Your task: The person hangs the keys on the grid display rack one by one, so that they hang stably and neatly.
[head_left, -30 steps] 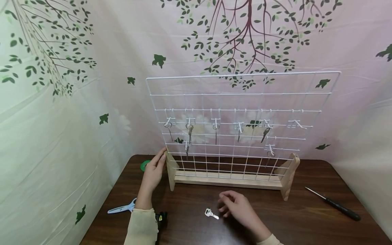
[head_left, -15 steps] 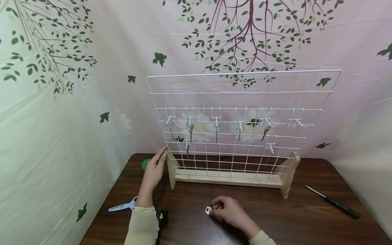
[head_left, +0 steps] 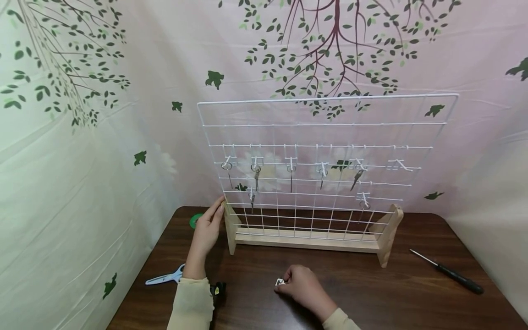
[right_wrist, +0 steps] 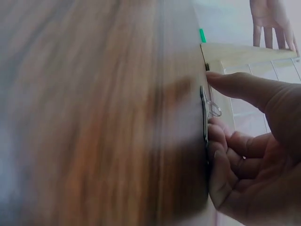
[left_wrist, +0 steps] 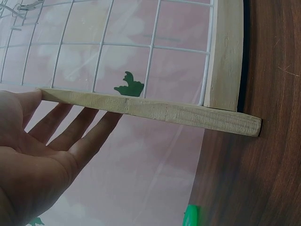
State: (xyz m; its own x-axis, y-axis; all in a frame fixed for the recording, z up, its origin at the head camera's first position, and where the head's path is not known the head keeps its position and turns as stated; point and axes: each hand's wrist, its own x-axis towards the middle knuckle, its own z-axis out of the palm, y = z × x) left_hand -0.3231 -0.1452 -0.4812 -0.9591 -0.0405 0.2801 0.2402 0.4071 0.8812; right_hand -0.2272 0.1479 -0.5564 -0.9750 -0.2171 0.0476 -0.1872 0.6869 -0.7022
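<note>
A white wire grid rack [head_left: 313,123] with wooden ends stands on the table, several keys hanging from its hooks. My left hand [head_left: 207,231] holds its left wooden end [left_wrist: 155,110]; in the left wrist view the fingers lie along the outer face and the thumb is at the edge. A loose silver key [head_left: 280,282] with a small ring lies at the front middle. My right hand [head_left: 303,288] is down at this key, thumb and curled fingers around it, hiding its blade in the head view. In the right wrist view the key [right_wrist: 205,115] lies on the tabletop between thumb and fingers.
A screwdriver [head_left: 449,272] with a black handle lies at the right. Light-blue scissors [head_left: 167,278] and a black object [head_left: 218,292] lie near the left forearm. A green round thing [head_left: 195,221] sits behind the left hand. Printed cloth [head_left: 165,137] surrounds the table.
My right hand has moved left from beside the loose key onto it, and its fingers have closed around it. The left hand stays on the rack's wooden end.
</note>
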